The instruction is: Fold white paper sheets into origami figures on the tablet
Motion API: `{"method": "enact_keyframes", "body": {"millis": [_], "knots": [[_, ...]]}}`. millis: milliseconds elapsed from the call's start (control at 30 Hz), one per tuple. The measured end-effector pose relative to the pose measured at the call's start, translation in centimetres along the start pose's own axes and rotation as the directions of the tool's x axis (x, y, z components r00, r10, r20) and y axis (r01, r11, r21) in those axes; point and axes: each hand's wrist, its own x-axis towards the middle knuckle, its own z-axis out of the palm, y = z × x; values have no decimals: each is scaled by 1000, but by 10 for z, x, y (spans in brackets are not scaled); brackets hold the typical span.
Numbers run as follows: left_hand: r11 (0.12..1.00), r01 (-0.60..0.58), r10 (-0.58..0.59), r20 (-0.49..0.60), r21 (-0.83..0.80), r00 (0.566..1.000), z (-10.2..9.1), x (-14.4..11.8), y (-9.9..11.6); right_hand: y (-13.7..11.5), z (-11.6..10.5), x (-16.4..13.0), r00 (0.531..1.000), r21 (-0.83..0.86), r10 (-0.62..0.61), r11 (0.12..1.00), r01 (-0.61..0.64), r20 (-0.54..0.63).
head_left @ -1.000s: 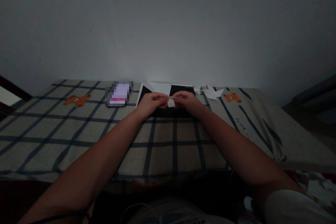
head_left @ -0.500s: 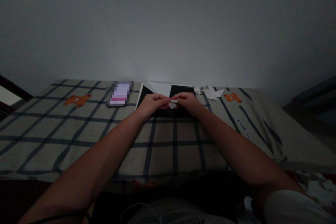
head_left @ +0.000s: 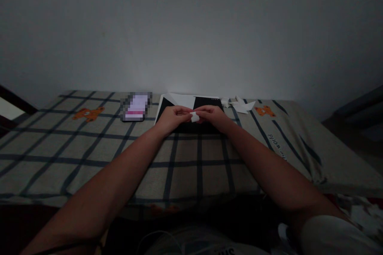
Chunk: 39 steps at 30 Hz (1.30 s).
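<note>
Paper (head_left: 195,117), small and white, is pinched between the left hand (head_left: 172,118) and right hand (head_left: 214,116), fingers nearly closed. Beneath them lies a flat black-and-white object (head_left: 196,128).

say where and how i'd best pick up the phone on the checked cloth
Probably pinch the phone across its two long edges, near the middle, coming down from above on the person's side. It appears to lie flat on the checked cloth, with its long edges running away from the person. Pixelation hides its exact outline and thickness.
</note>
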Motion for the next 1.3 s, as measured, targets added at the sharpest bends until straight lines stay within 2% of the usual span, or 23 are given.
{"method": "enact_keyframes", "body": {"millis": [167, 333, 433, 733, 1300], "knots": [[999, -24, 25, -4, 35, 1000, -1, 1, -2, -3, -1, -2, 1000, -90, -16, 996, 17, 11], [997, 66, -64, 38, -47, 997, 1, 1, -3, -4, -1, -3, 998, -146, -54, 988, 51, -15], [996, 77, -75, 37, -51, 997, 1, 1, -4, -4, -1, -3, 999, -154, -47, 987, 44, -14], [992, -8, 8, 0, 128, 1000, -1, 0, -2, 0, 0, -2, 999, -133, -43, 990, 43, 4], [943, -97, 88, 42, 317, 995, -1, -4, 2, -1, 0, -3, 993, -291, -122, 949, 119, 9]]}}
